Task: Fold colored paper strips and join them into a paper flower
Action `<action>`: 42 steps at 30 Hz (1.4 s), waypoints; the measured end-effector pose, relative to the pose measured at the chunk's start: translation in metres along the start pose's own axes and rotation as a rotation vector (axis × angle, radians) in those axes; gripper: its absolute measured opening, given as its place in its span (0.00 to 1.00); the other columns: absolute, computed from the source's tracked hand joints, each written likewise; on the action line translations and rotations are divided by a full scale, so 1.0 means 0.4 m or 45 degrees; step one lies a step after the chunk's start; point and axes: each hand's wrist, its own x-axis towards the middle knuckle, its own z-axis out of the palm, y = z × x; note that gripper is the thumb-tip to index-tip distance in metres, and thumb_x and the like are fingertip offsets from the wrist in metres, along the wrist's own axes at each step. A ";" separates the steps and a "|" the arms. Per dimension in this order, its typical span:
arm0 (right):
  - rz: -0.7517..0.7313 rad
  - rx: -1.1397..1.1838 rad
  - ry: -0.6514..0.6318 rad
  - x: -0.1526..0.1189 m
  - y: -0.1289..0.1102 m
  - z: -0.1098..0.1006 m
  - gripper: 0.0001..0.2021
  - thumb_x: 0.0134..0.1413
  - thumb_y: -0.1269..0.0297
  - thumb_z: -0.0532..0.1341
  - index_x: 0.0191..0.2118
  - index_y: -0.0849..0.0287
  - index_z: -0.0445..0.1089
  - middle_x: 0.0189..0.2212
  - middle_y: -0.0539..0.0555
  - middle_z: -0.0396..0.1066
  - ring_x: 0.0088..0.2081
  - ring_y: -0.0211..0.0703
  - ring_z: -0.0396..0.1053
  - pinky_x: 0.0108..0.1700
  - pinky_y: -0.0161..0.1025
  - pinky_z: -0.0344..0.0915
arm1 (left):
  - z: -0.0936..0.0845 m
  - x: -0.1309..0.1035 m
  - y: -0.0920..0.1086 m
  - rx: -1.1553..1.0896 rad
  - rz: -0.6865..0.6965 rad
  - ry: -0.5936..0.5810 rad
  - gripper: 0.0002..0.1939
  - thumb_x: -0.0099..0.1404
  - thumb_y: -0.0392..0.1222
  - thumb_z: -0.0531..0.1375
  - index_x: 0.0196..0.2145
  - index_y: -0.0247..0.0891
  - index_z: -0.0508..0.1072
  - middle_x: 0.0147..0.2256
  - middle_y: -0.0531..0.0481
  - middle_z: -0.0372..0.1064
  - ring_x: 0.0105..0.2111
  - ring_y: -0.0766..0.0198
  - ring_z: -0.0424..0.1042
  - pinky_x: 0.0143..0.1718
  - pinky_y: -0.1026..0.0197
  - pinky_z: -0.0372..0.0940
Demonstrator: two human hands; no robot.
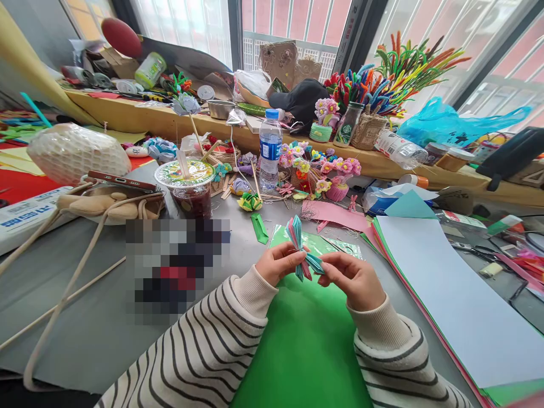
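Between my hands is a folded paper piece (296, 231) with pleats in teal, pink and white, pinched narrow at its middle and fanned out at its ends. My left hand (278, 262) closes on it near the middle, thumb on top. With thumb and fingertips, my right hand (351, 277) pinches the teal pleats at the lower right end. Both hands are over a large green sheet (306, 340). Just behind them lies a clear plastic packet (335, 246) with green in it. A small folded green paper strip (259, 228) rests on the table farther back.
A stack of coloured paper (454, 283) lies at my right. Scissors (471, 247) are beyond it. To the left stand a lidded drink cup (189, 192) and a bag with long straps (114, 207). A water bottle (270, 150) and craft flowers (318, 167) stand behind.
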 end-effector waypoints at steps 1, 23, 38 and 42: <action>0.013 0.020 -0.002 0.001 -0.004 -0.002 0.09 0.38 0.62 0.64 0.27 0.61 0.71 0.18 0.49 0.70 0.19 0.35 0.68 0.23 0.32 0.67 | 0.002 -0.001 0.002 -0.033 -0.034 -0.016 0.16 0.39 0.42 0.67 0.27 0.32 0.71 0.22 0.53 0.69 0.22 0.68 0.68 0.24 0.66 0.64; -0.676 -0.577 -0.183 0.003 -0.014 -0.019 0.15 0.47 0.71 0.57 0.43 0.52 0.67 0.39 0.54 0.64 0.36 0.39 0.66 0.32 0.36 0.69 | 0.011 -0.002 0.010 -0.117 -0.206 0.089 0.13 0.46 0.41 0.65 0.27 0.32 0.68 0.22 0.51 0.69 0.21 0.70 0.69 0.22 0.70 0.65; -0.266 -0.212 0.201 0.008 0.001 -0.014 0.09 0.45 0.60 0.59 0.31 0.60 0.68 0.17 0.48 0.66 0.20 0.36 0.66 0.24 0.36 0.67 | 0.023 -0.032 0.026 0.974 0.540 0.024 0.16 0.47 0.43 0.63 0.35 0.35 0.71 0.34 0.45 0.70 0.35 0.60 0.68 0.37 0.61 0.64; -0.192 -0.249 0.199 0.011 0.006 -0.008 0.11 0.44 0.58 0.59 0.30 0.61 0.68 0.18 0.49 0.67 0.21 0.37 0.67 0.25 0.36 0.67 | 0.022 -0.029 0.005 0.846 0.285 -0.082 0.13 0.51 0.46 0.60 0.29 0.32 0.71 0.26 0.46 0.70 0.28 0.63 0.69 0.32 0.61 0.65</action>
